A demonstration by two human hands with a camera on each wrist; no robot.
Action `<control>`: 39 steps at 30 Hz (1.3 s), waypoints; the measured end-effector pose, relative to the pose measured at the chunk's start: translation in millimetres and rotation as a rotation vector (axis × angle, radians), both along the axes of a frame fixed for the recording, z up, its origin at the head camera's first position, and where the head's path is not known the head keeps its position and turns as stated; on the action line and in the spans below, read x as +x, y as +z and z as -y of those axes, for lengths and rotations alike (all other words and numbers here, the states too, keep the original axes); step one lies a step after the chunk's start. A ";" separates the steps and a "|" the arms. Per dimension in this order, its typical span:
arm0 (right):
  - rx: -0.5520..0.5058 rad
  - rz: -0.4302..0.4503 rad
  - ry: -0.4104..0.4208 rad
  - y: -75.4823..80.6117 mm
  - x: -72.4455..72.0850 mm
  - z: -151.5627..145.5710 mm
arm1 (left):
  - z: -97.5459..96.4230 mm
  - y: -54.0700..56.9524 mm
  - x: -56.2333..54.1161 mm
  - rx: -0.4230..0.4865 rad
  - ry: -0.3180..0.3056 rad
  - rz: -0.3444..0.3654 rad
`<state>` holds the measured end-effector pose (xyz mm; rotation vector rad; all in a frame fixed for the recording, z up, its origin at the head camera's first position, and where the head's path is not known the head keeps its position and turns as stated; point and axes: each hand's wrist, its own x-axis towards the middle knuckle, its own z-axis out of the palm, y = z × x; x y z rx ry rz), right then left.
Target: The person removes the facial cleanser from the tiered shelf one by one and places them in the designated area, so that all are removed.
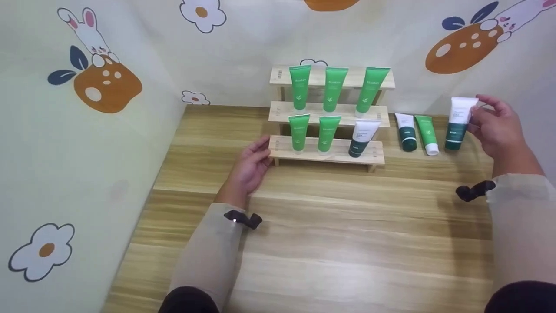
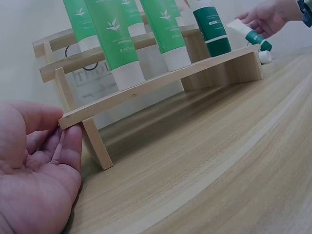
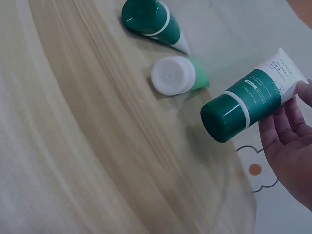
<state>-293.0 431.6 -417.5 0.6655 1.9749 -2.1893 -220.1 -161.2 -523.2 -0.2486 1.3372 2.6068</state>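
Note:
My left hand [image 1: 252, 167] pinches the left end of the lowest shelf of a three-tier wooden display rack [image 1: 278, 113]; in the left wrist view the thumb is above the board [image 2: 105, 106] and fingers are below it. Several green tubes [image 1: 299, 89] stand on the rack, along with a white and dark green tube [image 1: 364, 138] at the lowest shelf's right end. To the right, my right hand [image 1: 499, 128] holds another white and dark green tube [image 3: 251, 100] by its white crimped end, cap downward. The right wrist view shows it tilted, its cap apart from the tabletop.
Right of the rack lie a white and dark green tube [image 1: 406, 132] and a green tube [image 1: 427, 134] with a white cap. Patterned cloth [image 1: 243, 56] hangs behind and to the left of the wooden tabletop [image 1: 347, 217].

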 end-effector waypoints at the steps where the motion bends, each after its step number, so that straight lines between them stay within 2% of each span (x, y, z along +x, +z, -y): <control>1: 0.015 0.006 0.005 -3.5 0.1 -0.8 | -0.2 0.1 0.1 0.000 0.000 0.000; 5: 0.112 0.033 0.031 -17.7 0.5 0.0 | 0.1 -0.1 -0.4 0.006 -0.005 -0.007; 8: 0.171 0.033 0.014 -27.1 -0.5 2.9 | 0.7 -0.5 -1.0 0.011 -0.008 -0.014; 12: 0.180 0.013 -0.045 -35.5 -5.3 7.2 | 0.7 -1.4 -1.6 0.017 -0.001 -0.012; 16: 0.176 0.032 -0.082 -40.5 -9.0 9.8 | -0.1 -1.2 -1.7 0.015 0.001 -0.014; 22: 0.153 0.057 -0.123 -45.2 -14.8 13.0 | -0.9 -0.6 -1.2 0.008 0.003 -0.016; 32: 0.262 0.142 -0.105 -46.9 -23.4 18.8 | 0.1 -3.0 -1.2 0.022 0.000 -0.013; 39: 0.269 0.142 -0.105 -46.1 -26.3 20.4 | 0.3 -2.1 -1.2 0.013 0.000 -0.006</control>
